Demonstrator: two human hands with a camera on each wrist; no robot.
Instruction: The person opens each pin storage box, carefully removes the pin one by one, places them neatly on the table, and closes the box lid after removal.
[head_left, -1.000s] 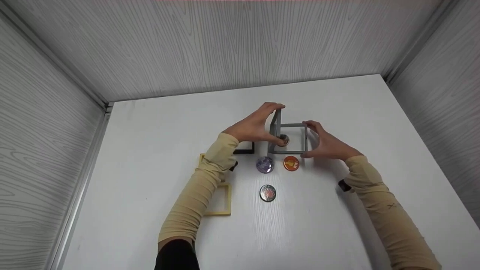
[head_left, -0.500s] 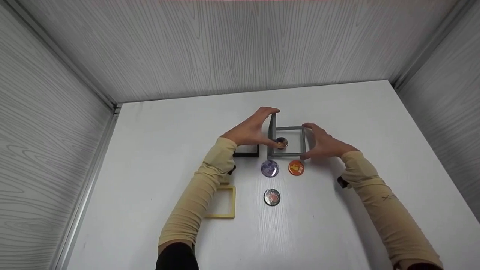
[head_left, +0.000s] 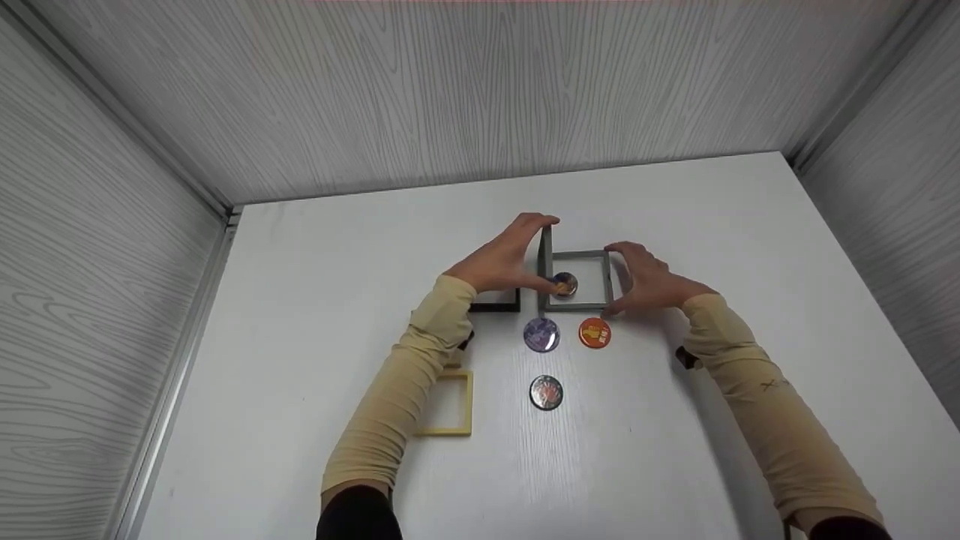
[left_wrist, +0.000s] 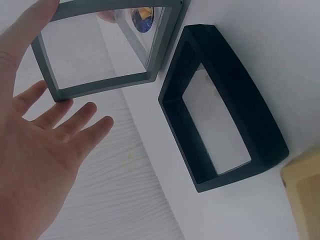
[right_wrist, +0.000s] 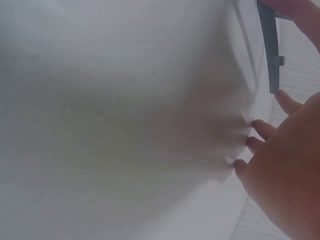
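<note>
A grey hinged display frame (head_left: 581, 307) with clear film windows stands unfolded on the white table. One half lies flat and the other rises upright on its left side. My left hand (head_left: 502, 259) holds the upright half between thumb and fingers; in the left wrist view its other fingers spread below the frame's edge (left_wrist: 107, 86). My right hand (head_left: 654, 281) grips the flat half's right side, thumb at the near corner and a finger at the far one. A round badge (head_left: 566, 284) with a dark, orange-marked face sits within the flat half, close to the left thumb.
In front of the frame lie a purple badge (head_left: 541, 334), an orange badge (head_left: 595, 332) and a dark-rimmed badge (head_left: 546, 393). A black frame (left_wrist: 225, 100) stands beside the left hand. Yellow frames (head_left: 466, 405) lie partly under the left forearm. Panelled walls (head_left: 480, 90) enclose the table.
The upright half has tipped slightly left, to nearly vertical, with the left hand on it. The head view has shifted a little. My right hand keeps its grip on the flat half.
</note>
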